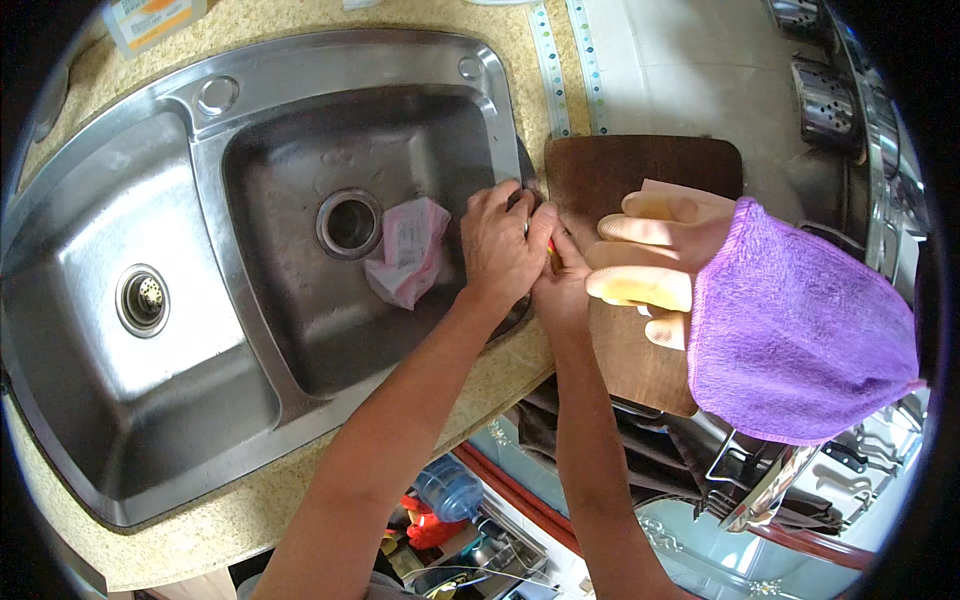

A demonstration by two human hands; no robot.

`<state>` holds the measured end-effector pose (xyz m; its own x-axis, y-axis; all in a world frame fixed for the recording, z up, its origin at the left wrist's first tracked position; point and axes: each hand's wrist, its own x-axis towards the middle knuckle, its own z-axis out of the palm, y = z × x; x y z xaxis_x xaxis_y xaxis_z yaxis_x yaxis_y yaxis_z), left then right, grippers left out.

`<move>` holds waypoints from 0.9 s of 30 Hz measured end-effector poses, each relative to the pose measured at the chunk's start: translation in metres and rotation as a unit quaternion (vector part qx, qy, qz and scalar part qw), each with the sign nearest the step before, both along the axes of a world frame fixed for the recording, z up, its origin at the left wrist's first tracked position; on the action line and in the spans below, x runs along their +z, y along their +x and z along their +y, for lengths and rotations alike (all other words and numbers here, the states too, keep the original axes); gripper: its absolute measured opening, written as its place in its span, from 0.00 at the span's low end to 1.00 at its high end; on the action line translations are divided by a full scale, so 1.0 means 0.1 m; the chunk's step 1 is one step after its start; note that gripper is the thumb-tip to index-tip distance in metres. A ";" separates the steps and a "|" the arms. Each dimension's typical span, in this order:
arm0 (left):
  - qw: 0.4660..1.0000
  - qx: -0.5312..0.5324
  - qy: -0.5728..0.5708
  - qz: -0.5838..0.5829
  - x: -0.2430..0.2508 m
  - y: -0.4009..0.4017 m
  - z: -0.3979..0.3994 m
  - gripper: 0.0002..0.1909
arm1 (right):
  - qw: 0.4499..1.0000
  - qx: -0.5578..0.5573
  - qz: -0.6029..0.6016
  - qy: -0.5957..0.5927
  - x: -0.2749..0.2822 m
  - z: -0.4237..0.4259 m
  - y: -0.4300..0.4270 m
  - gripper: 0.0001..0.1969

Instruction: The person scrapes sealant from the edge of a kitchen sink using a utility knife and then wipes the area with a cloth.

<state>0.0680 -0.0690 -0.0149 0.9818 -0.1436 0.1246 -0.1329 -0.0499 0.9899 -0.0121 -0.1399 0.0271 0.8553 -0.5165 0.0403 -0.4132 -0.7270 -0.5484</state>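
My left hand (504, 244) and my right hand (564, 281) meet at the right rim of the stainless steel double sink (420, 60), their fingers touching. A small red and yellow thing (553, 247) shows between them, mostly hidden by the fingers, so I cannot tell what it is or which hand grips it. In the right basin, a crumpled pink and white wrapper (409, 251) lies beside the drain (349, 223). Just right of my hands hang pale rubber gloves (649, 247) with yellowish fingertips, in front of a brown wooden board (637, 161).
A purple cloth (802, 322) hangs at the right, near metal racks with utensils and a black-handled knife (846, 456). Perforated metal holders (825, 97) stand at the upper right. A bottle (150, 22) stands behind the left basin. Below the counter is a blue water jug (450, 487).
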 end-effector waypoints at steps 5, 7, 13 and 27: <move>0.995 -0.052 0.038 0.072 0.01 0.03 0.12 0.19 | 0.997 0.041 0.067 0.000 0.13 0.00 -0.04 0.23; 0.997 -0.052 -0.005 0.054 0.05 0.02 0.11 0.17 | 0.995 0.030 0.037 -0.088 0.09 0.00 -0.07 0.23; 0.999 -0.010 -0.027 0.037 0.02 0.02 0.04 0.17 | 0.994 0.034 0.001 -0.107 0.12 0.07 0.00 0.21; 0.996 -0.064 0.021 0.052 0.02 -0.02 0.05 0.23 | 0.992 0.024 -0.020 -0.122 -0.10 -0.06 0.00 0.17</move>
